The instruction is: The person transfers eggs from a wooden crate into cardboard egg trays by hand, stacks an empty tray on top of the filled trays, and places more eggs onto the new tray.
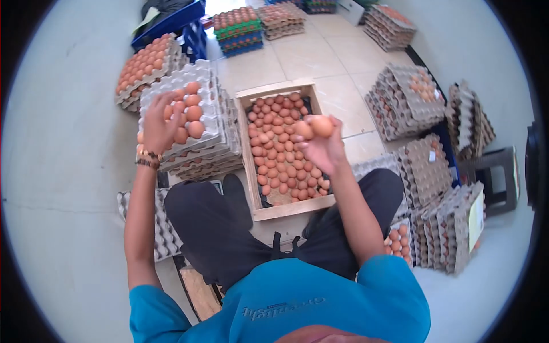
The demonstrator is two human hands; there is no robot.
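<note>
My left hand (160, 124) is over the left part of a grey pulp egg tray (200, 73) on top of a stack. Its fingers and thumb curve around a brown egg (168, 112) in the tray; part of that egg is hidden by the hand. Several more brown eggs (195, 113) sit in the cups just right of my fingers. My right hand (326, 150) is raised above the right side of a wooden crate (269, 212), closed on two brown eggs (321, 126). Many loose brown eggs (280, 151) lie inside the crate.
Filled egg trays (146, 64) stand behind the left stack, beside a blue crate (168, 26). Green and blue plastic trays (237, 37) hold eggs at the back. More pulp tray stacks (400, 103) line the right side, near a dark stool (494, 177).
</note>
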